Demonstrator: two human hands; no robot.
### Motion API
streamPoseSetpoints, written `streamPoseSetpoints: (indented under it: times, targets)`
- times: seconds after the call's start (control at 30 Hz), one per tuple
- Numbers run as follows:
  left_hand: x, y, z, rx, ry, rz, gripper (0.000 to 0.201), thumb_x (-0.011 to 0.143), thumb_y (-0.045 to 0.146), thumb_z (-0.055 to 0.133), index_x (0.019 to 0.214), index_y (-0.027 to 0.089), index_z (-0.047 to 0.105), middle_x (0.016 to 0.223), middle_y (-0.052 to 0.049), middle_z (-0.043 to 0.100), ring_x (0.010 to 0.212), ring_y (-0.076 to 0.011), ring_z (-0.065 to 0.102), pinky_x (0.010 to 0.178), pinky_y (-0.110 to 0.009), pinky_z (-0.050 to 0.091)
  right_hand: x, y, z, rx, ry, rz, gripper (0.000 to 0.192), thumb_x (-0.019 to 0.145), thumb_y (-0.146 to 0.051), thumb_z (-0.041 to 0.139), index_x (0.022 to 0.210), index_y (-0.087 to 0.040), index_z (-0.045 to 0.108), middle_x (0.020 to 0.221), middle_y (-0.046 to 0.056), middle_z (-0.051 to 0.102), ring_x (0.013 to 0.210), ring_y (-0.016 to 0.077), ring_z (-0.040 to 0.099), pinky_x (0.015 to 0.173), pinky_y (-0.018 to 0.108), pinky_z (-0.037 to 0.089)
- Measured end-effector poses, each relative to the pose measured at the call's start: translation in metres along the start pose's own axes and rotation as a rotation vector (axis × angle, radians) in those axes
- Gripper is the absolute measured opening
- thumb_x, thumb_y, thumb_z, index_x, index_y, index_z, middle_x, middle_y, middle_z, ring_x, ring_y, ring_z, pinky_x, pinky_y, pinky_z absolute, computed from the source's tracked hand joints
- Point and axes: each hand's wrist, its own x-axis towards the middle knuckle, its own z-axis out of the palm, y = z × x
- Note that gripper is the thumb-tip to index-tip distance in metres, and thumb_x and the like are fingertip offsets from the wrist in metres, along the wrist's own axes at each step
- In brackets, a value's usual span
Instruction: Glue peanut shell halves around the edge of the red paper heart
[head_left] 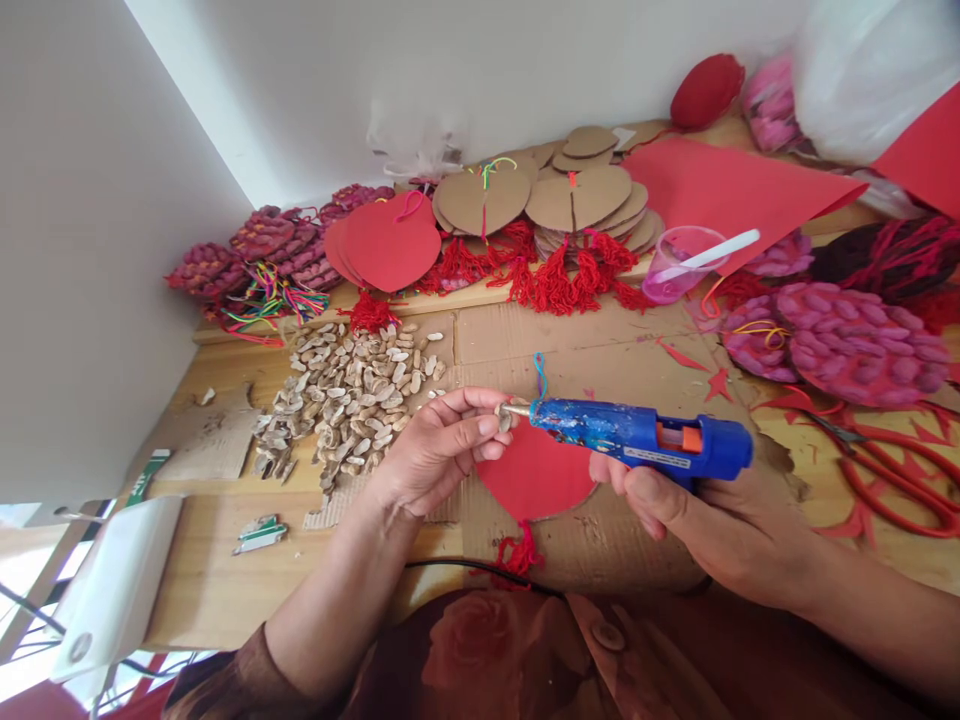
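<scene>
Bare cardboard (570, 350) lies open at twelve o'clock of the red disc (536, 475); shell pile (349, 395) blocks ten o'clock, scissors (892, 475) three o'clock.

A wooden table (225, 590) carries flattened cardboard (585, 360), pale shells, perhaps nut halves (349, 395), and red scissors (892, 475)
</scene>
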Motion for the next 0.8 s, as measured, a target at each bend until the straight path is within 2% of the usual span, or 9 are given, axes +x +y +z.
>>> streamPoseSetpoints:
  times: [0.4,0.63,0.8]
  targets:
    - [0.0008,-0.0005,-0.0014,-0.013,-0.028,0.008,0.028,0.071,0.018,0.092,0.094,0.015,0.078,0.075,-0.002,0.074,0.065,-0.0086,0.069,0.06,-0.013,0.056,-0.003,0.0029,-0.0038,-0.077,-0.073,-0.005,0.023,0.107,-0.04,0.049,0.096,-0.026,0.063,0.068,-0.004,0.053,0.056,0.0125,0.048,0.053,0.03,0.037]
    - [0.0008,-0.0003,-0.0008,-0.016,-0.016,-0.006,0.03,0.07,0.018,0.093,0.096,0.014,0.078,0.076,-0.003,0.075,0.065,-0.0093,0.07,0.059,-0.014,0.057,-0.002,0.0002,-0.0043,-0.099,-0.051,0.026,0.034,0.104,-0.047,0.053,0.079,-0.024,0.06,0.067,0.0,0.057,0.061,0.0164,0.053,0.054,0.031,0.039]
    - [0.0012,-0.0007,-0.0013,-0.004,-0.004,-0.011,0.033,0.069,0.019,0.094,0.097,0.014,0.077,0.077,-0.002,0.075,0.066,-0.0097,0.071,0.059,-0.014,0.057,-0.0005,-0.0018,-0.0038,-0.119,-0.073,0.021,0.034,0.105,-0.049,0.05,0.085,-0.024,0.061,0.065,-0.002,0.055,0.057,0.0144,0.05,0.053,0.03,0.039]
